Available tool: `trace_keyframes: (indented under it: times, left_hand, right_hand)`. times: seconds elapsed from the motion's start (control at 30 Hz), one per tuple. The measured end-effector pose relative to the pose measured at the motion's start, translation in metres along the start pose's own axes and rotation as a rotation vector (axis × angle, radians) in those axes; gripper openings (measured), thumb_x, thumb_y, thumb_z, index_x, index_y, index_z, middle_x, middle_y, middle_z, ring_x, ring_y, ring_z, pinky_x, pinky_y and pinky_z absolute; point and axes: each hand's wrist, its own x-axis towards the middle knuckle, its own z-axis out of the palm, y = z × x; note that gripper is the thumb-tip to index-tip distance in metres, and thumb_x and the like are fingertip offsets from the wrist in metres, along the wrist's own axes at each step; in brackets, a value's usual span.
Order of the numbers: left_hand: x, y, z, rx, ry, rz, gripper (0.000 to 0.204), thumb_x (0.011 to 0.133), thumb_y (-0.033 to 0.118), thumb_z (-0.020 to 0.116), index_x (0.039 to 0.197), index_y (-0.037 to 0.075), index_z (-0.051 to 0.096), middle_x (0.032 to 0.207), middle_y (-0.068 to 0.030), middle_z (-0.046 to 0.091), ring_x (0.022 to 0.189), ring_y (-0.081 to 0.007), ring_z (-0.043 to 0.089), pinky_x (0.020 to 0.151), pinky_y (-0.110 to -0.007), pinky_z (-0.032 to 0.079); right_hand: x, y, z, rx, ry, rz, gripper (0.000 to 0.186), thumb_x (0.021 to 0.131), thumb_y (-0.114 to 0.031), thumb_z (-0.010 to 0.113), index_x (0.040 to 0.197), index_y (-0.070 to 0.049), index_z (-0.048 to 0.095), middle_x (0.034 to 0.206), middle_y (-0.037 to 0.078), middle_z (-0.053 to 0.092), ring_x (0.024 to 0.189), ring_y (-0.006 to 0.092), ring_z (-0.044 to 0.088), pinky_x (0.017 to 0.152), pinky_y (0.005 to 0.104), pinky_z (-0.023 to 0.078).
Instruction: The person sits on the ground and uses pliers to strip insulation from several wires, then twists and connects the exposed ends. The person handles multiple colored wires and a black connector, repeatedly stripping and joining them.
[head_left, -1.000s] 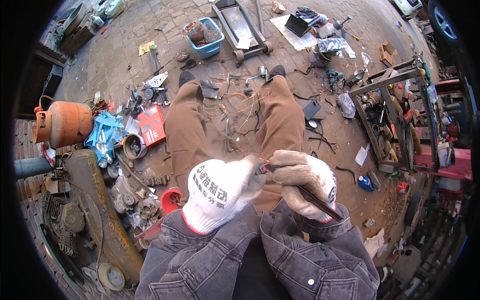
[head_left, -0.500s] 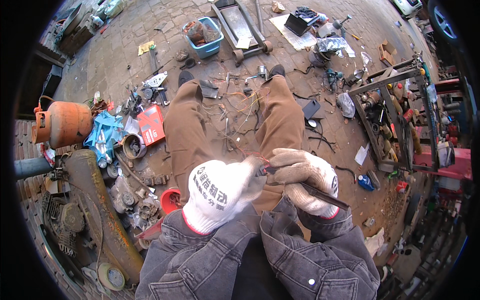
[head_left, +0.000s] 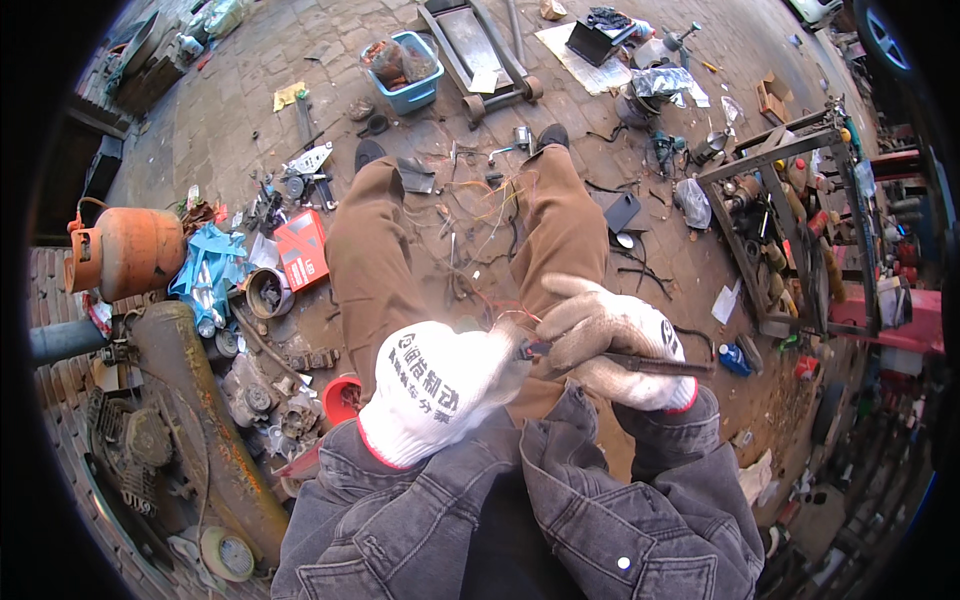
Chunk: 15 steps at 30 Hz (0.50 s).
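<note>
Pinched thin red wires (head_left: pixel 513 312) in the gloved left hand (head_left: pixel 440 378), to the near right of the red box (head_left: pixel 301 250). Clamped a dark, slim tool (head_left: pixel 652 366) in the gloved right hand (head_left: pixel 615 340), farther right of that box, with one end beside the left hand. Had an orange gas cylinder (head_left: pixel 145 250) to the left of the box and a blue tub (head_left: pixel 417 100) beyond it.

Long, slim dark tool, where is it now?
In the head view, right of centre: the long, slim dark tool is in the white-gloved right hand, one end reaching past its red cuff edge.
</note>
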Motion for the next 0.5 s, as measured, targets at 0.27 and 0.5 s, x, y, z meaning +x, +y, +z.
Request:
trace_keyframes:
  times: [0.27,0.5]
  left_hand:
    - [-0.003,-0.008,0.001,0.016,-0.032,0.030,0.041,0.077,0.027,0.079,0.112,0.009,0.067,0.069,-0.0067,0.065,0.054,-0.0258,0.063,0.050,-0.038,0.046]
    - [-0.001,-0.003,0.002,0.048,-0.029,-0.003,0.044,0.076,0.028,0.079,0.114,0.010,0.067,0.070,-0.0069,0.066,0.056,-0.0268,0.063,0.052,-0.038,0.047]
  right_hand:
    - [-0.018,0.021,0.012,0.511,0.017,0.095,0.027,0.094,-0.011,0.062,0.119,0.000,0.064,0.126,0.013,0.062,0.116,0.0234,0.061,0.119,0.0475,0.030]
    - [-0.030,0.027,0.032,0.730,0.205,0.282,0.042,0.102,-0.021,0.056,0.137,0.000,0.049,0.110,0.013,0.063,0.101,0.0217,0.062,0.087,0.0338,0.051]
